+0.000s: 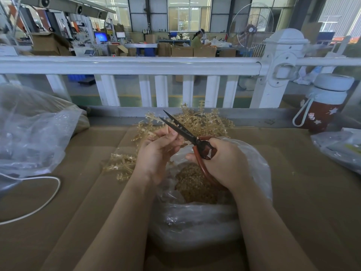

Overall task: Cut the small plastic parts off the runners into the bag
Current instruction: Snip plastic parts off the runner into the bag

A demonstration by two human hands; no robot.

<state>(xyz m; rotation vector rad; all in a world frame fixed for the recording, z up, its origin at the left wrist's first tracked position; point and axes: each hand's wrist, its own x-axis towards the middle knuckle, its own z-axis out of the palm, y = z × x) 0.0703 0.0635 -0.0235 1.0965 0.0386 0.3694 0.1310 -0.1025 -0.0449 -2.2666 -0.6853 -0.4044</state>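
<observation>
1. The table, covered in brown cardboard, carried everything; the open clear bag sat at the middle of its near edge, already holding a mound of cut small parts; the cutting hung right above that mouth, so it seemed wise to keep it there and let each piece drop straight in.
2. A large crumpled plastic sack filled the left edge, and a second plastic bag lay at the right edge; neither stood in the way.
3. The pile of amber runners lay toward the far edge, behind the hands; a looser cluster lay left of the bag.
4. A red bottle stood at the far right corner; a white cable looped near the left edge.
5. The left hand pinched a runner, its grip clenched on the stem; turning each part toward the blades would help.
6. The right hand grasped the scissors by the red handles, blades parted; cutting close to the part seemed best.
</observation>
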